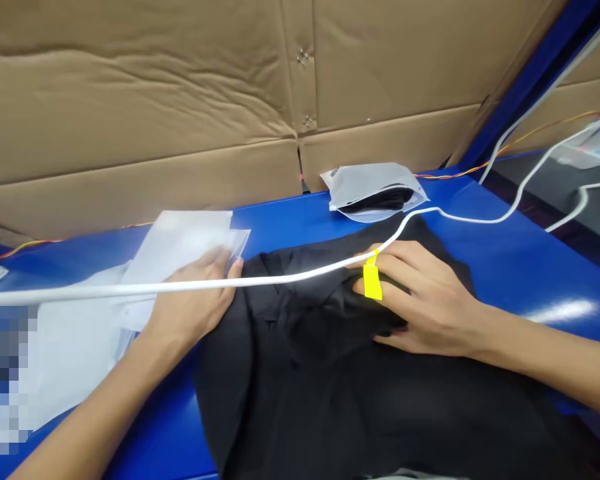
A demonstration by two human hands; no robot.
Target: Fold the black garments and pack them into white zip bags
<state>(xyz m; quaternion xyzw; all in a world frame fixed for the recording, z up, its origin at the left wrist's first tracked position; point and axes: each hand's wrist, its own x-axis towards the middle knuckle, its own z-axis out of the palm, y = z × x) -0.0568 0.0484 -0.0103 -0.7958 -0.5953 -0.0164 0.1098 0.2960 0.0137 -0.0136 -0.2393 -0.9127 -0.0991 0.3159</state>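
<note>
A black garment (320,387) lies spread and wrinkled across the table in front of me. My right hand (425,300) rests on its upper right part, fingers stretched and apart, the thumb lower down by a fold. My left hand (195,293) is at the garment's left edge, closed on the corner of a translucent plastic bag (180,233); its fingertips are partly hidden. Another pale plastic bag (75,347) lies under and left of that one. A white cable (290,279) with a yellow tag (373,281) crosses in front of both hands.
A translucent zip bag (365,187) with something black inside lies at the back of the blue table (505,260). Cardboard (180,100) walls the rear. Red and yellow wires (445,177) run along the back edge. A clear plastic container (590,147) stands at far right.
</note>
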